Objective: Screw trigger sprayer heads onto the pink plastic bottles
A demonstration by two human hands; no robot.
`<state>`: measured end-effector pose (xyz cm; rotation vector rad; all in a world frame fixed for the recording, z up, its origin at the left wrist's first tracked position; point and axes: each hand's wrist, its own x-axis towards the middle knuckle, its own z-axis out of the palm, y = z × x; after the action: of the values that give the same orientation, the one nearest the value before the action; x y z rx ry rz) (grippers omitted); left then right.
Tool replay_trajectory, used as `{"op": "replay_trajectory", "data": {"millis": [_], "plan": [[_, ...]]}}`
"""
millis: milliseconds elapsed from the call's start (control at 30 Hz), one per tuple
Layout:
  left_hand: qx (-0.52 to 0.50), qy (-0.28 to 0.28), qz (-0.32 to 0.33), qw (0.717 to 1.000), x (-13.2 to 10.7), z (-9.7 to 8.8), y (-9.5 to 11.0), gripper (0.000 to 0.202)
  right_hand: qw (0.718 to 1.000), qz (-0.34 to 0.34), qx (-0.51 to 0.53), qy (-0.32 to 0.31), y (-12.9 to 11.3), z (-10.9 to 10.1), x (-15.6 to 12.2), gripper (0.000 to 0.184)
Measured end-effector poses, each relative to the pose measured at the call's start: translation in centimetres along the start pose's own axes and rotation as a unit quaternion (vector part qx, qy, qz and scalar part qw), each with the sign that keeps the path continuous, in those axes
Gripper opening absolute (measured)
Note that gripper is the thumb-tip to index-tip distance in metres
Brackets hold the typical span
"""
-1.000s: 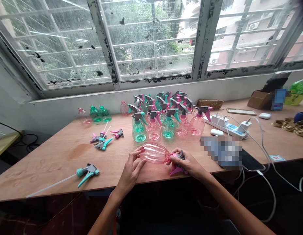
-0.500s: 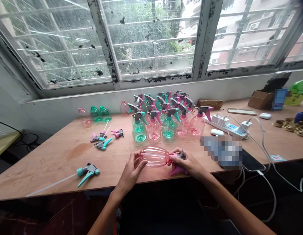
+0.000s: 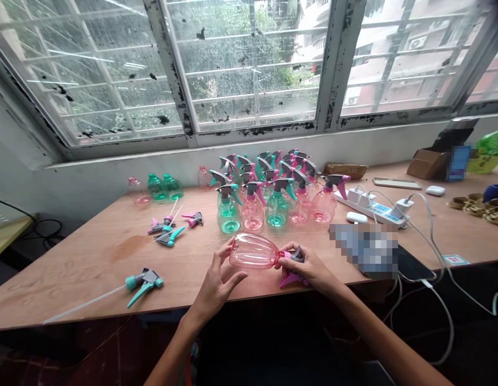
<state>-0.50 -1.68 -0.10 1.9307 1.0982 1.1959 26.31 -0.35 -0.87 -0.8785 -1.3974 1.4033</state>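
A clear pink spray bottle (image 3: 254, 252) lies sideways in the air above the table's front edge, base to the left and slightly raised. My right hand (image 3: 307, 266) is closed around its neck and the pink and grey spray head (image 3: 298, 254), whose pink trigger hangs below. At the base, my left hand (image 3: 219, 276) has its fingertips against the far side, while its thumb is stretched out below, apart from the bottle. The fingertips behind the bottle are partly hidden. Beyond it stand several pink and green spray bottles (image 3: 277, 209) with spray heads fitted.
A turquoise spray head (image 3: 145, 281) with a long tube lies front left, and several loose heads (image 3: 167, 230) lie behind it. Headless green bottles (image 3: 155, 187) stand by the wall. To the right are a power strip (image 3: 373, 206), cables and a phone (image 3: 416, 264).
The base of the pink bottle has risen a little and tilted upward. My left thumb has come off the bottle's side and moved down. My right hand holds nearly the same place.
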Motion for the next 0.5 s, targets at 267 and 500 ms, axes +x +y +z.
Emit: {"op": "replay_trajectory", "data": {"millis": [267, 500], "plan": [[0.060, 0.033, 0.055, 0.996, 0.35, -0.08, 0.33, 0.043, 1.000, 0.002, -0.017, 0.001, -0.21, -0.04, -0.19, 0.045], [-0.028, 0.017, 0.000, 0.999, -0.02, 0.07, 0.13, 0.041, 1.000, 0.013, -0.017, 0.005, -0.13, -0.02, -0.20, 0.047]]}}
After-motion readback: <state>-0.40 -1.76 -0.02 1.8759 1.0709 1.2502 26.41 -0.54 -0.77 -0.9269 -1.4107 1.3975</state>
